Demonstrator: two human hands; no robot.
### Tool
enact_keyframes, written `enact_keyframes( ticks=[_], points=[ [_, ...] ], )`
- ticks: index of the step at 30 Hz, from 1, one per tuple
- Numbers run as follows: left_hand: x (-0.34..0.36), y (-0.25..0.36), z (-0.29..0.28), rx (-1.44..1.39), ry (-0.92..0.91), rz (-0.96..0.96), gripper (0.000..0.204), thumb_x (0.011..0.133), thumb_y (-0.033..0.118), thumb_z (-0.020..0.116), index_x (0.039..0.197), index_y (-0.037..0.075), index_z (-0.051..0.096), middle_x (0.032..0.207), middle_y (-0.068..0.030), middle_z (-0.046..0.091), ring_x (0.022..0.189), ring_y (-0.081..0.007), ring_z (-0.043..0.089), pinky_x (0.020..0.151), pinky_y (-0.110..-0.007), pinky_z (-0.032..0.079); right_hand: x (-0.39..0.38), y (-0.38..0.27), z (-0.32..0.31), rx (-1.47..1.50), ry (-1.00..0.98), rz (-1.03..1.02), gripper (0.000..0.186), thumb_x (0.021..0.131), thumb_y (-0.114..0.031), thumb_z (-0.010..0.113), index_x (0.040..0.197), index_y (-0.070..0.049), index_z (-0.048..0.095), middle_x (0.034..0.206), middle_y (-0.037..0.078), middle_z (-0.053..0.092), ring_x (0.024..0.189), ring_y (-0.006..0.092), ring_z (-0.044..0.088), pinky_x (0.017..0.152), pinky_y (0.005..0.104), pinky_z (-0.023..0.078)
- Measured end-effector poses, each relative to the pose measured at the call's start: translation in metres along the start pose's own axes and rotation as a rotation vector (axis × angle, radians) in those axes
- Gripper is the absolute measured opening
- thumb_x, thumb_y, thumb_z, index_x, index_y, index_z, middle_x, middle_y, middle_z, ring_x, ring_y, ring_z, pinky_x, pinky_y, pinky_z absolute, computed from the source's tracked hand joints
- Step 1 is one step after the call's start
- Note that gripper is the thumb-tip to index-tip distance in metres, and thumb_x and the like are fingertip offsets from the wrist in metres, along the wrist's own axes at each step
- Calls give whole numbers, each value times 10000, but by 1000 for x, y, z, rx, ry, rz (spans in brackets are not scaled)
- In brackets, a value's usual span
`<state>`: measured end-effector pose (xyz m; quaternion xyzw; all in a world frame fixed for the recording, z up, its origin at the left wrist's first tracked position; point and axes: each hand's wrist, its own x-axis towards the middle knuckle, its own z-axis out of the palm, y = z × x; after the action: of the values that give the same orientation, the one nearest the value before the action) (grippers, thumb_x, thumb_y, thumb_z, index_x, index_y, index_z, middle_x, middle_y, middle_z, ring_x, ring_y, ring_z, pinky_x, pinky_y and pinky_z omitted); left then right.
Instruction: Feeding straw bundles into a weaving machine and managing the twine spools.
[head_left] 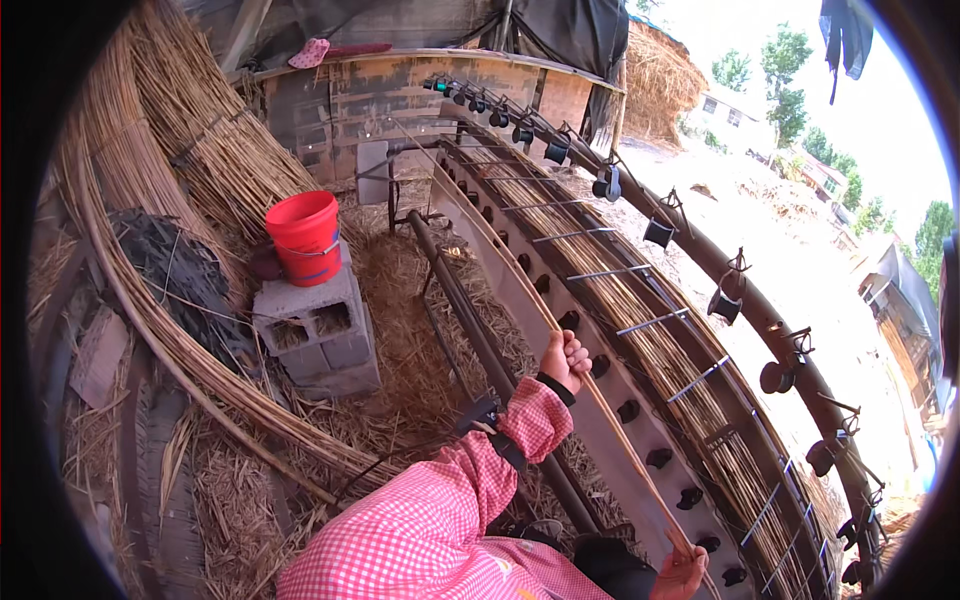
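Note:
My left hand (565, 361), at the end of a pink checked sleeve with a black wristband, is closed around a thin bunch of reed stalks (622, 440). Lower down, near the picture's bottom edge, my right hand (681, 576) grips the same stalks, its fingers partly cut off by the edge. The stalks run lengthwise along a pale board (480, 232) with a row of black knobs, reaching past my left hand toward the far end. Beyond the board, packed reeds (640, 300) lie in a long metal frame crossed by thin metal rods (652, 322).
Wire spools (725, 305) hang along a dark pipe (690, 240) at the right. Left of me, a red bucket (303, 240) stands on grey concrete blocks (325, 345). Tall reed bundles (215, 110) lean at the far left. Straw (420, 370) covers the ground.

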<state>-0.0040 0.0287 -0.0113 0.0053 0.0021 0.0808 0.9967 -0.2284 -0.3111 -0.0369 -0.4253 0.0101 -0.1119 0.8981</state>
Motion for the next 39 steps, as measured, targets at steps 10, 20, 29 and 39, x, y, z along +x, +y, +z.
enact_keyframes(
  ticks=[10, 20, 29, 39],
  points=[
    [38, 27, 14, -215, -310, -52, 311, 876, 339, 355, 715, 83, 431, 488, 57, 267, 364, -34, 243, 330, -180, 216, -19, -8, -19, -19, -50, 0, 295, 800, -240, 501, 957, 8, 529, 916, 116, 565, 879, 245, 531, 801, 357, 422],
    [123, 43, 19, -27, 129, -52, 326, 875, 346, 356, 730, 72, 456, 496, 35, 348, 397, -68, 325, 346, -205, 302, 11, -25, 82, -448, -136, -216, 188, 816, -152, 509, 906, 9, 547, 886, 100, 565, 754, 169, 553, 638, 266, 461],
    [70, 2, 47, 431, 246, -34, 241, 889, 219, 322, 803, 29, 442, 667, -88, 544, 608, -202, 569, 584, -335, 505, 46, 20, 133, -435, 35, -297, 213, 823, -205, 508, 787, 0, 551, 767, 65, 561, 694, 121, 564, 572, 185, 453],
    [-7, -40, 49, 629, 137, -116, 149, 849, 122, 401, 888, -14, 448, 852, -131, 560, 769, -256, 585, 664, -394, 509, 53, 46, 155, -301, 156, -267, 203, 820, -239, 517, 877, -45, 509, 766, 42, 537, 560, 81, 516, 450, 156, 398]
  ],
)
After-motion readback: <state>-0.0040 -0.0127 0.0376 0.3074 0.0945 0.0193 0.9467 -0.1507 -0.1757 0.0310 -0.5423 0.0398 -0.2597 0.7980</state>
